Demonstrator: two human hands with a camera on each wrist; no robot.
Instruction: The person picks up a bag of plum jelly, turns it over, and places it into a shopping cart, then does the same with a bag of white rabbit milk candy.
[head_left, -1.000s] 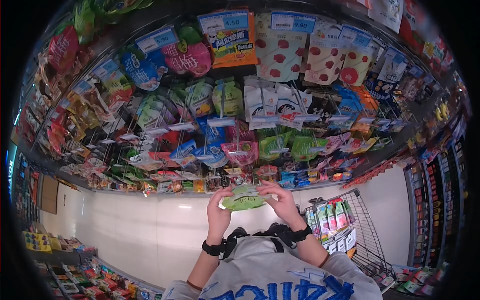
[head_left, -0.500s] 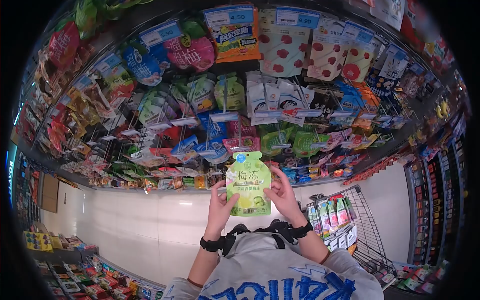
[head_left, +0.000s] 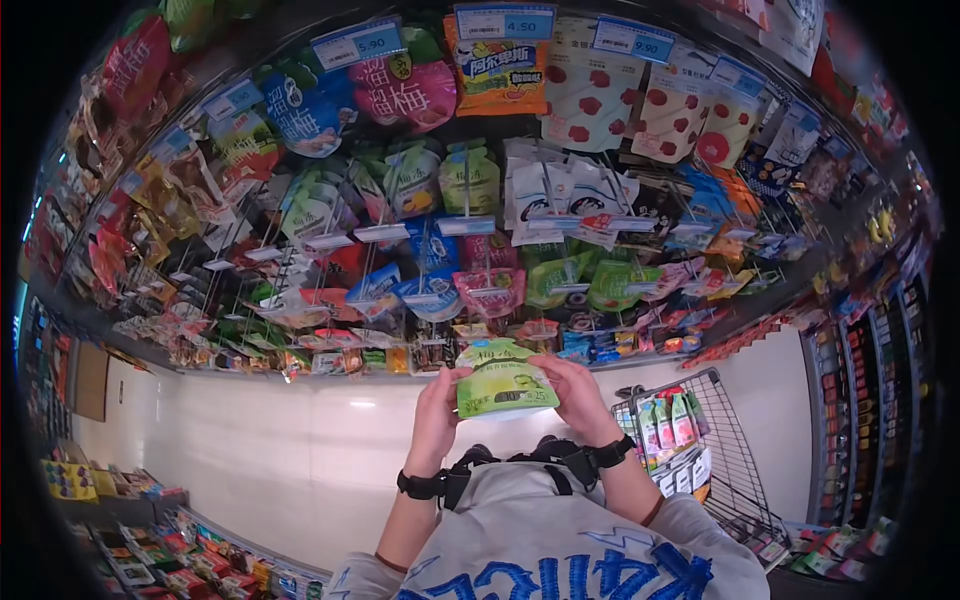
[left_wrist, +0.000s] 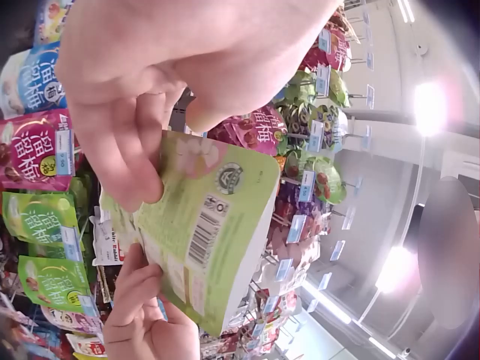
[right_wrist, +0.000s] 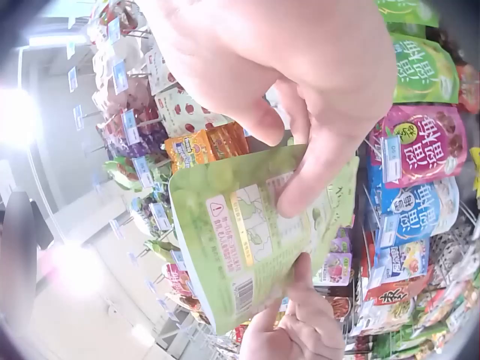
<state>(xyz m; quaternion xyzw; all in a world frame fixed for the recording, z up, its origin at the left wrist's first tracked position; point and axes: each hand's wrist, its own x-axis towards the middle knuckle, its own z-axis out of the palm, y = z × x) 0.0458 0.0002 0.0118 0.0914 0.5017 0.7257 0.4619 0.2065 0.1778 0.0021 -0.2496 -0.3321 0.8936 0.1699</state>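
Observation:
A green snack pouch [head_left: 505, 385] with Chinese lettering and fruit pictures is held in front of the body, its front tilted upward in the head view. My left hand [head_left: 437, 420] pinches one side edge, and my right hand [head_left: 582, 400] pinches the opposite side. In the left wrist view the pouch's back [left_wrist: 214, 232] shows a barcode, with the left fingers [left_wrist: 135, 165] laid on it. The right wrist view shows the back panel [right_wrist: 247, 232] with printed text and the right hand's fingers [right_wrist: 307, 184] pressed against it.
A shelf wall ahead holds rows of hanging snack bags, including a pink bag [head_left: 405, 92] and an orange bag [head_left: 500, 65], under price tags [head_left: 357, 42]. A wire shopping cart [head_left: 735, 440] with several pouches stands at the right. A low display [head_left: 190, 560] is at the lower left.
Both hands keep hold of the pouch. It tipped from nearly flat to upright facing the head camera, then leaned back again and lowered slightly. The shelf view shifted a little to the right.

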